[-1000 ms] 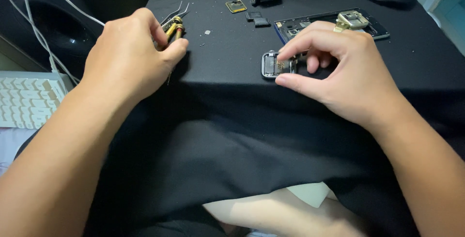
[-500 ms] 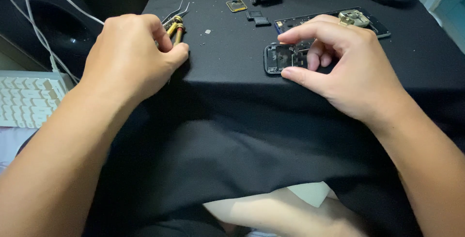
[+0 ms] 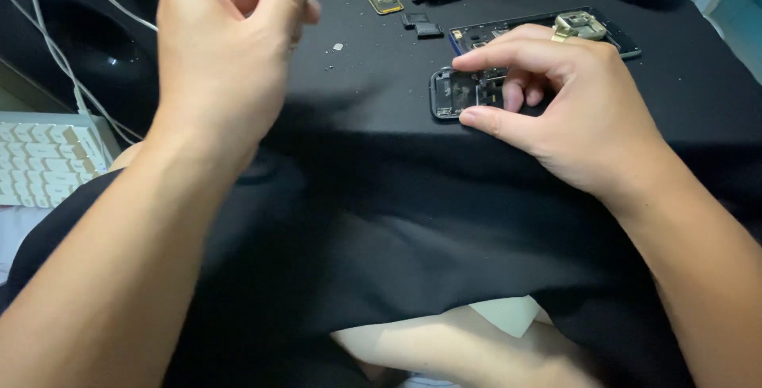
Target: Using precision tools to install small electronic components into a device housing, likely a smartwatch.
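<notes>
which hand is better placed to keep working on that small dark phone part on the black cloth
Right. The right hand already rests on the small dark part, thumb and forefinger pinching its edge. The left hand is raised off the cloth, well apart from it.

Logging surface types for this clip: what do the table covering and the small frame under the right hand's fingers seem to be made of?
The table covering looks like matte black cloth: it drapes over the edge in soft folds and shows no glare. The small frame, held by the right hand, looks like dark hard plastic or metal, with a glossy rim and exposed electronic parts inside; which of the two is unclear.
</notes>
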